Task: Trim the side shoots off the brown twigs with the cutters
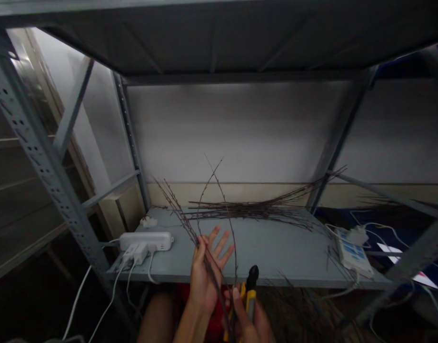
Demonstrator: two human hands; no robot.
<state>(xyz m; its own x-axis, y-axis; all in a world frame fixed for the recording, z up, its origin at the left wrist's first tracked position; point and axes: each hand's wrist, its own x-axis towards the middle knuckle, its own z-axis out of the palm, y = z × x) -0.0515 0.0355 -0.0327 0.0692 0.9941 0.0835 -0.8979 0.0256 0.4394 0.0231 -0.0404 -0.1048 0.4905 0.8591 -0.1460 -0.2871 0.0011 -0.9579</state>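
Note:
My left hand [201, 281] pinches a small bundle of thin dark twigs [178, 209] between thumb and palm, its other fingers spread. The twigs fan up to the left, and their lower ends run down toward my right hand. My right hand [253, 324] holds pliers [252, 286] with a black head and yellow-grey handles; whether their jaws are open is not clear. The same hand's thumb and fingers also pinch a single budded twig [230, 214], which stands up and crosses another thin twig near its tip.
A pile of long twigs [251, 209] lies across the back of the grey metal shelf [272, 247]. White power strips sit at the left [147, 238] and right [353, 252], with cables hanging down. More twigs [304, 305] lie below the shelf edge. Metal posts frame both sides.

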